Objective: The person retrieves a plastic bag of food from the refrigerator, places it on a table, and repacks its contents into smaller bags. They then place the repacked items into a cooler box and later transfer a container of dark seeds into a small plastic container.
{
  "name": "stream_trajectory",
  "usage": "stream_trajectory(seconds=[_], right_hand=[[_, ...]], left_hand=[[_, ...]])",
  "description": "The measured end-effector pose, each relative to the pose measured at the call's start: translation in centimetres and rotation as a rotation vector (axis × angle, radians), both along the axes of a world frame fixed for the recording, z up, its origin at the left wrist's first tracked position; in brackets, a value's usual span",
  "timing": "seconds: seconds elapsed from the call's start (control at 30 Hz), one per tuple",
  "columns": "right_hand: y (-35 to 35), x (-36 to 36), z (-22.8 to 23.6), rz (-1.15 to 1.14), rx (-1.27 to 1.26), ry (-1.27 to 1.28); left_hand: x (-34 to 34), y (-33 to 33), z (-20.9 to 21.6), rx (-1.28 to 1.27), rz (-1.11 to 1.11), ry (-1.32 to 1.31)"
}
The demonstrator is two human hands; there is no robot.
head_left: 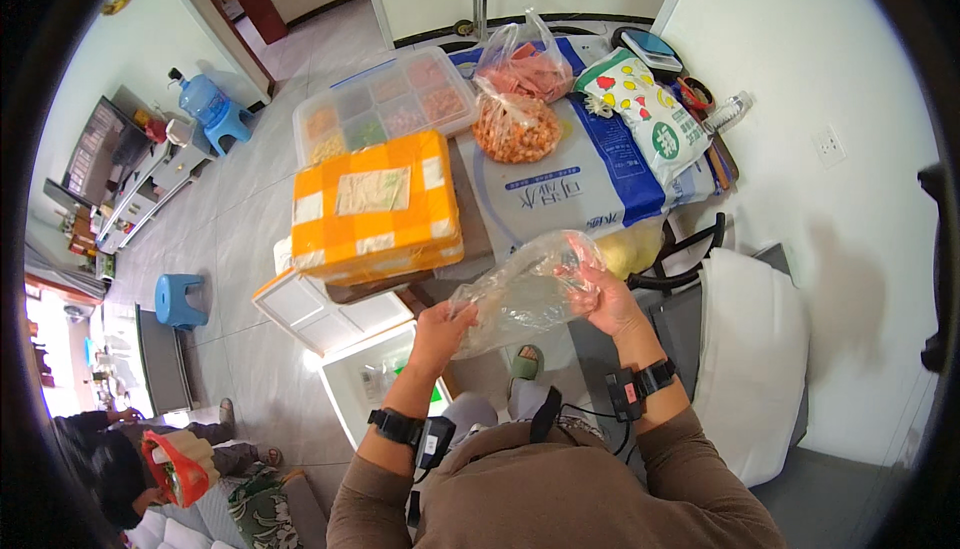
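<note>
A clear plastic bag (515,294) is stretched between my two hands in front of the table's near edge; I see nothing in it. My left hand (447,333) pinches its left side. On the other side, my right hand (604,299) grips the bag, with some fingers seen through the film. Beyond the bag lies a blue and white packaging sack (540,189). On that sack rest a clear bag of orange-red diced food (515,131) and a bag of pink slices (527,71). An orange and white checked box (375,204) stands to the left.
A lidded clear tray (395,99) with compartments of diced food lies behind the box. A white bag with fruit prints (650,114), scissors (694,94) and a scale (650,49) sit back right. Below stands an open white foam box (365,369). Another person (110,469) sits lower left.
</note>
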State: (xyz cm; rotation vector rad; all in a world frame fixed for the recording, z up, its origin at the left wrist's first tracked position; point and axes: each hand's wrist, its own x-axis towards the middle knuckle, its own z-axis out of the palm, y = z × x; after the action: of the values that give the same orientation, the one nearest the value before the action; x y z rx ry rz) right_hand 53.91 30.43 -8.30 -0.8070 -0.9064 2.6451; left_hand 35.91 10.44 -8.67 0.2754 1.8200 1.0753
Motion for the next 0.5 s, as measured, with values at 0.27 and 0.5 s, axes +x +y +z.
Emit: stream_trajectory(seconds=[0.27,0.5], right_hand=[[11.9,-6.4,-3.1,-0.186,0.677,-0.52],[19.9,-15.7,-0.6,0.162,1.572,-0.589]], left_hand=[[-4.7,12.8,-3.1,0.279,0.112,-0.001],[-6.1,18.8,-7.5,0.251,0.222,-0.233]])
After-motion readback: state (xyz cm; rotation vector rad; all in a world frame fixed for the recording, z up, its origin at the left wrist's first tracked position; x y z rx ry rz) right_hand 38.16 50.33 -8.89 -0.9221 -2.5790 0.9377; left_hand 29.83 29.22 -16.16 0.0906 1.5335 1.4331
